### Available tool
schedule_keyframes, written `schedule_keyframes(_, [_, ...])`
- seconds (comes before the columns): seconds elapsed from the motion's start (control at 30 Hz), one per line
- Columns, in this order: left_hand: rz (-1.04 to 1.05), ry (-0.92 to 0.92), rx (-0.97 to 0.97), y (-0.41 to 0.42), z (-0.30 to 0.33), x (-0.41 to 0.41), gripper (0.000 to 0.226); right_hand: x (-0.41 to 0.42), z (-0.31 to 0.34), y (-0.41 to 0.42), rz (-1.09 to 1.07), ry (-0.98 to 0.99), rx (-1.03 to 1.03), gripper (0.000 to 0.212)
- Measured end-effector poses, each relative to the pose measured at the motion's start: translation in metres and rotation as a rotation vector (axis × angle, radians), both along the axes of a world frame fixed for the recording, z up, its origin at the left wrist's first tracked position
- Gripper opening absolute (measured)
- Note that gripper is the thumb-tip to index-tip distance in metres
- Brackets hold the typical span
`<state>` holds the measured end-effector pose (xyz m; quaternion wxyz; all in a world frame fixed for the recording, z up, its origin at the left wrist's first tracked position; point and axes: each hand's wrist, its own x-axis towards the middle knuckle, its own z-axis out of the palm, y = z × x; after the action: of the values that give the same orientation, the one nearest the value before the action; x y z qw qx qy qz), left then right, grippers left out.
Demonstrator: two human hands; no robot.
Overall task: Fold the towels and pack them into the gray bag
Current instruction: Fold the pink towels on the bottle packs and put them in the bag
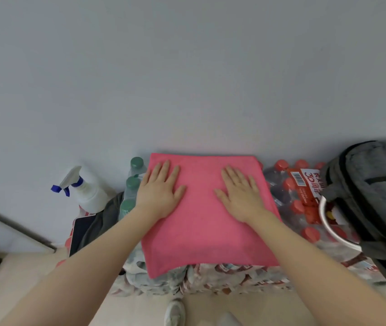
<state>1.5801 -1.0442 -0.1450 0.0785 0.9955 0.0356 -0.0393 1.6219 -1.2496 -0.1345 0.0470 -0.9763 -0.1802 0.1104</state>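
Pink square microfibre towel (pixel 208 212) at frame centre, spread flat on shrink-wrapped bottle packs (pixel 293 198). Left hand (pixel 160 192) and right hand (pixel 240 196) flat, fingers straight, pressing it. Folding apparently begun; packing into gray fabric backpack (pixel 373 196), right edge, still ahead.

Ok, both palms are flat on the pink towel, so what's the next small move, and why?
Probably pinch one side edge and fold it across. The left hand and right hand lie flat on the pink towel, which is spread smooth but looks too wide for the gray bag beside it.
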Motion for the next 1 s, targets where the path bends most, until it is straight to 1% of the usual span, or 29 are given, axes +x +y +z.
schedule_keyframes(0.07, [0.065,-0.009,-0.038,0.005,0.002,-0.015,0.093,-0.003,0.000,-0.035,-0.064,-0.013,-0.040,0.061])
schedule_keyframes(0.17, [0.122,-0.053,-0.109,0.005,0.009,-0.039,0.070,-0.013,0.003,-0.078,-0.181,-0.014,-0.047,0.059])
schedule_keyframes(0.2, [0.152,-0.105,-0.165,0.003,0.010,-0.048,0.063,-0.020,0.004,-0.087,-0.195,-0.028,0.003,0.057])
schedule_keyframes(0.23, [0.193,-0.163,-0.233,-0.001,0.012,-0.057,0.057,-0.029,0.006,-0.093,-0.197,-0.062,0.103,0.054])
schedule_keyframes(0.3, [0.277,-0.258,-0.345,-0.013,0.014,-0.078,0.046,-0.051,0.010,-0.099,-0.200,-0.177,0.354,0.042])
schedule_keyframes(0.37, [0.350,-0.320,-0.366,-0.026,0.012,-0.101,0.039,-0.076,0.011,-0.102,-0.236,-0.263,0.494,0.026])
schedule_keyframes(0.43, [0.416,-0.341,-0.381,-0.036,0.009,-0.122,0.037,-0.097,0.009,-0.106,-0.338,-0.210,0.596,0.018])
schedule_keyframes(0.5, [0.480,-0.346,-0.484,-0.044,0.004,-0.140,0.038,-0.111,0.005,-0.108,-0.470,-0.083,0.708,0.016])
schedule_keyframes(0.57, [0.626,-0.318,-0.668,-0.053,0.000,-0.154,0.038,-0.119,-0.002,-0.108,-0.574,0.030,0.818,0.015])
schedule_keyframes(0.63, [0.819,-0.259,-0.924,-0.062,-0.001,-0.164,0.025,-0.127,-0.007,-0.107,-0.639,0.119,0.910,0.017])
schedule_keyframes(0.7, [0.913,-0.181,-1.099,-0.070,-0.001,-0.168,0.023,-0.133,-0.013,-0.105,-0.659,0.182,0.959,0.021])
schedule_keyframes(0.73, [0.925,-0.160,-1.138,-0.072,-0.001,-0.169,0.023,-0.135,-0.013,-0.104,-0.657,0.200,0.955,0.020])
schedule_keyframes(0.77, [0.929,-0.152,-1.155,-0.073,-0.001,-0.169,0.027,-0.136,-0.013,-0.103,-0.647,0.208,0.946,0.019])
schedule_keyframes(0.83, [0.942,-0.146,-1.159,-0.072,-0.001,-0.167,0.043,-0.135,-0.008,-0.104,-0.633,0.217,0.951,0.024])
schedule_keyframes(0.87, [0.946,-0.130,-1.157,-0.072,-0.002,-0.166,0.046,-0.134,-0.004,-0.106,-0.641,0.221,0.970,0.028])
schedule_keyframes(0.93, [0.922,-0.082,-1.149,-0.072,-0.003,-0.164,0.046,-0.130,0.004,-0.112,-0.671,0.224,1.024,0.030])
schedule_keyframes(1.0, [0.891,-0.077,-1.168,-0.072,-0.006,-0.163,0.041,-0.126,0.004,-0.120,-0.725,0.237,1.065,0.025])
